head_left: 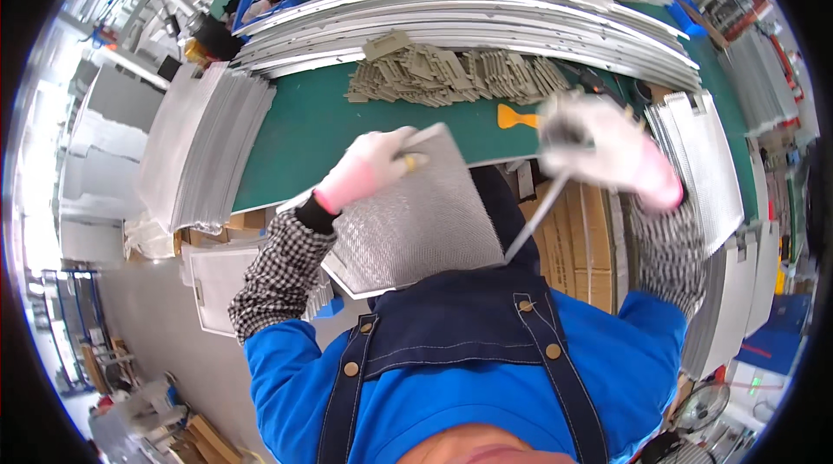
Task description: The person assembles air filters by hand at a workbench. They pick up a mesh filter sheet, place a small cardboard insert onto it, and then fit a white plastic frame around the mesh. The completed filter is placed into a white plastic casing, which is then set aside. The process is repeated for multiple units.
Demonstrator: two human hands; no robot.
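Note:
A flat silver mesh panel (416, 221) with a pale edge rests tilted against my apron, over the table's front edge. My left hand (379, 162), in a white and pink glove, is closed on its upper left edge, thumb on the mesh face. To the right, my right hand (603, 143) is blurred by motion, its fingers curled around a dark-centred round thing that looks like a roll of tape (566, 131). A pale narrow strip (540, 214) runs taut from there down to the panel's lower right corner.
The green table (304, 125) holds a heap of small beige plastic pieces (451, 73), a yellow scraper (515, 117) and long metal rails (468, 17). Stacked mesh panels stand left (204, 143) and right (703, 151). A cardboard box (577, 238) sits below the table edge.

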